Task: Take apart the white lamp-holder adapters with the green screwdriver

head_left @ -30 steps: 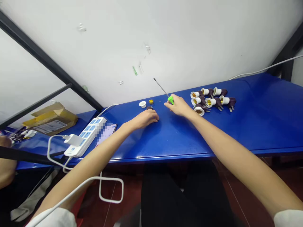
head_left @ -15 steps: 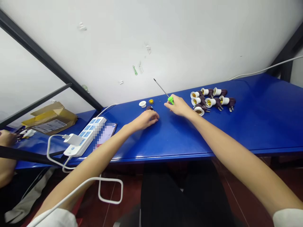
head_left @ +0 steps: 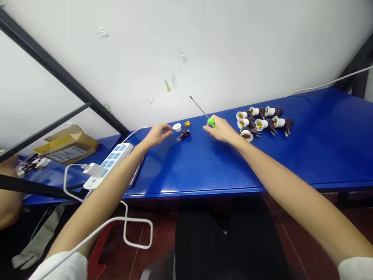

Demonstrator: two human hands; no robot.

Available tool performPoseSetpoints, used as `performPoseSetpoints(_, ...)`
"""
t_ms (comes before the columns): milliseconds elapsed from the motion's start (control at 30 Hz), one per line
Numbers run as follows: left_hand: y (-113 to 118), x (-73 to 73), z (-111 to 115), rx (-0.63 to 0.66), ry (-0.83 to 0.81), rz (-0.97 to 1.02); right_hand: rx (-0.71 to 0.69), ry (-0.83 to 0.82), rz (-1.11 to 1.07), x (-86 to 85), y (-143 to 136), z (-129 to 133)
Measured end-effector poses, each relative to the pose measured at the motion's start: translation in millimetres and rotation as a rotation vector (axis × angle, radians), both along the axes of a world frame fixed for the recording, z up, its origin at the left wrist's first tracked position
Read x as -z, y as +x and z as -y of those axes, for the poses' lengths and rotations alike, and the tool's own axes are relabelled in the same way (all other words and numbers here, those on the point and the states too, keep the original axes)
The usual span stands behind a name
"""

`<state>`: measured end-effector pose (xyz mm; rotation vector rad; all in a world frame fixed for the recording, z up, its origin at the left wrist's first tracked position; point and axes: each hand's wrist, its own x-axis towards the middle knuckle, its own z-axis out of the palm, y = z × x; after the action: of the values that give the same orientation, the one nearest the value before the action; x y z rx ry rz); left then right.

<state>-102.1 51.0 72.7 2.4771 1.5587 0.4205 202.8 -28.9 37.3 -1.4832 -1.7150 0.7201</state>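
Note:
My right hand (head_left: 220, 129) grips a screwdriver (head_left: 211, 122) by its green handle, the thin shaft pointing up and left toward the wall. My left hand (head_left: 159, 134) holds nothing; its fingers are apart, just left of a white ring-shaped socket shell (head_left: 176, 127). A small gold metal cup (head_left: 187, 124) lies right of that shell. Below them on the blue table rests a dark brown plug base (head_left: 183, 134), its prongs toward the lower left. Several white-and-brown lamp sockets with plugs (head_left: 261, 124) stand grouped to the right of my right hand.
A white power strip (head_left: 112, 161) with a plugged-in charger (head_left: 94, 170) lies at the left, a phone (head_left: 135, 175) partly under my left forearm. Farther left are a torn package (head_left: 68, 146) and another person's arm (head_left: 8, 194). A white cable (head_left: 136, 221) loops in front.
My left hand has let go of the plug base and moved left and up toward the white shell, uncovering the base. The right hand with the screwdriver has barely moved.

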Motion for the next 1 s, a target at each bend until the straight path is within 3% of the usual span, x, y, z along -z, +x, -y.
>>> performPoseSetpoints(200, 9, 29.7, -12, -0.098, -0.047, 0.15, 0.007, -0.004, 0.011, -2.4, 1, 0)
performPoseSetpoints(333, 15, 29.1, -3, -0.072, 0.055, 0.154, 0.002, 0.001, 0.008, -0.9, 0, -1)
performPoseSetpoints(533, 29, 32.8, 14, 0.111, 0.096, -0.003, -0.003, 0.013, 0.019, 0.6, -2, -2)
performPoseSetpoints(700, 32, 39.4, 14, 0.035, 0.135, -0.046, 0.001, 0.025, 0.023, 0.0, -1, -3)
performPoseSetpoints(1000, 24, 36.9, 12, -0.037, 0.246, -0.001, 0.001, 0.02, -0.01, -3.7, 1, -1)
